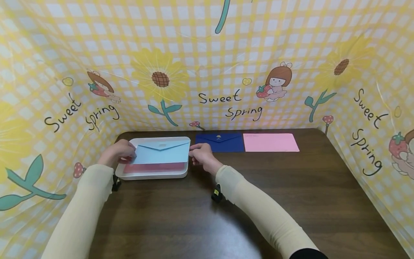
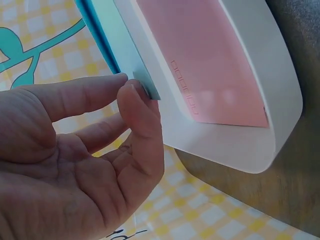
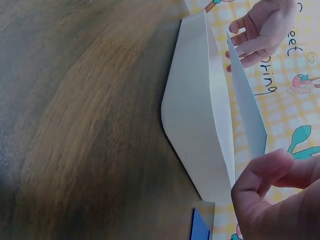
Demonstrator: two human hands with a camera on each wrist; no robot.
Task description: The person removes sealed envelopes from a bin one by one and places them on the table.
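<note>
A light blue envelope [image 1: 164, 155], flap side up, is held over a white tray [image 1: 152, 176]. My left hand [image 1: 121, 152] pinches its left edge between thumb and fingers; the left wrist view shows that corner at the fingertips. At the opposite edge, my right hand [image 1: 205, 157] pinches the envelope with thumb and forefinger. Seen from the right wrist, the envelope [image 3: 247, 100] stands above the tray's wall [image 3: 192, 100]. Inside the tray lies a pink envelope [image 2: 210, 65] with a row of small printed boxes, partly covered by the blue one in the head view.
To the right of the tray, a dark blue envelope [image 1: 220, 144] lies flat at the table's back edge. Beside it is another pink envelope [image 1: 271, 143]. A yellow checked cloth [image 1: 207, 64] encloses the brown wooden table [image 1: 181, 216] at the back and sides.
</note>
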